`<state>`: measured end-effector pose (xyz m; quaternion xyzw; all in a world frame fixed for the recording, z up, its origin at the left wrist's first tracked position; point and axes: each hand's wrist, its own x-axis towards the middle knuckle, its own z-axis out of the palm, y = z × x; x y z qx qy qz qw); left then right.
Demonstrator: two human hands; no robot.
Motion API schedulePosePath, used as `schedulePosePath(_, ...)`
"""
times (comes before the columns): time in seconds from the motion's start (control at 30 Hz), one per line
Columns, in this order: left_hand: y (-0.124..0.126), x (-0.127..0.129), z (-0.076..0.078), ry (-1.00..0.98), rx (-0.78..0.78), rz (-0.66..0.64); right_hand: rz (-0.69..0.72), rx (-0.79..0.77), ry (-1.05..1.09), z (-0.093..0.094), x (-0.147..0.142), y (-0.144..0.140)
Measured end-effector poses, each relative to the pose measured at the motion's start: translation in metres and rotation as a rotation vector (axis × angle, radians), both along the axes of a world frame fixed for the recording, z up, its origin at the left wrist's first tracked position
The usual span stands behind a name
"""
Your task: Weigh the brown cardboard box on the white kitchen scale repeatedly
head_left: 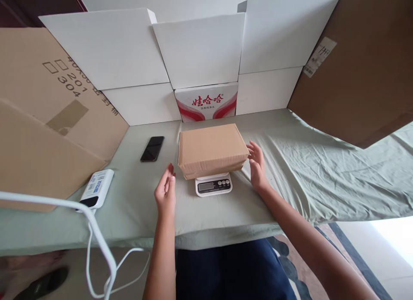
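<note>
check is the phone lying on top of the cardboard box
No, the black phone lies flat on the green cloth, left of the cardboard box, which sits on the scale.

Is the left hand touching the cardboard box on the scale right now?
Apart. The head view shows green cloth between the open left hand and the cardboard box, which sits on the scale.

Both forearms are bare and extend forward from the lower edge of the view, the left rising nearly straight up and the right angling in from the lower right corner. The left hand (165, 189) is open, palm turned inward to the right, fingers together and slightly curled, holding nothing. The right hand (257, 164) is likewise open, palm facing left, fingers loosely spread and raised, also empty, standing apart from and level opposite the left.
</note>
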<state>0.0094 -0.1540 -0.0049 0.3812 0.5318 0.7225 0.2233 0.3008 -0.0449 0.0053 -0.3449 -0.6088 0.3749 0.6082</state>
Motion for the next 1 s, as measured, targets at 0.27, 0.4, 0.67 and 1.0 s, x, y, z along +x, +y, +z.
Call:
schedulePosePath(0.27,0.008,0.006,-0.004,0.111,-0.184,-0.161,0.161,-0.010,-0.097,0.003,-0.005,-0.009)
schedulePosePath(0.4,0.041,-0.003,0.027,0.218,-0.118,-0.168,0.120,0.055,-0.067,0.026,-0.015,0.013)
schedulePosePath(0.67,0.122,-0.023,0.027,0.275,-0.080,-0.160,0.071,0.102,-0.124,0.024,-0.053,0.099)
schedulePosePath(1.0,0.141,-0.027,-0.005,0.316,-0.100,-0.168,0.071,0.027,-0.100,0.006,-0.055,0.110)
